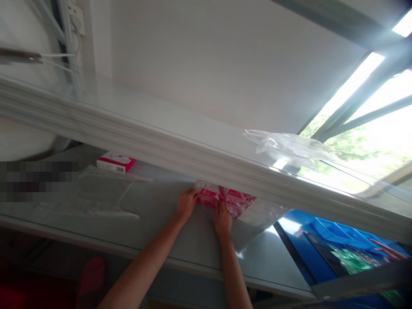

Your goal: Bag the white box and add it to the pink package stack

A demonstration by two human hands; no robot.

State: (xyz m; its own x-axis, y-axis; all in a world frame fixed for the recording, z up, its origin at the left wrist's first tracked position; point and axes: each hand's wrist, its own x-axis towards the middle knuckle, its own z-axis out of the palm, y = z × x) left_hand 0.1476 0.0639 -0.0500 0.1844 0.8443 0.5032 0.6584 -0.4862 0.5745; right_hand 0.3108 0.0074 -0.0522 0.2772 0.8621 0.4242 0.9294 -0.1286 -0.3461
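Observation:
Both my hands reach forward under a white shelf to a clear plastic bag (pixel 254 210) holding pink-red boxes (pixel 236 200). My left hand (pixel 186 204) grips the bag's left end, fingers curled on it. My right hand (pixel 222 219) presses on the bag's near side, beside the boxes. The bag lies on a pale grey tabletop (pixel 161 231); its far part is hidden by the shelf.
A thick white shelf (pixel 180 148) crosses the view diagonally, with a crumpled clear bag (pixel 286 143) on top. A pink-and-white box (pixel 116 162) and flat clear bags (pixel 96 193) lie at left. A blue tray (pixel 341 236) and another person's fingers (pixel 388 250) are at right.

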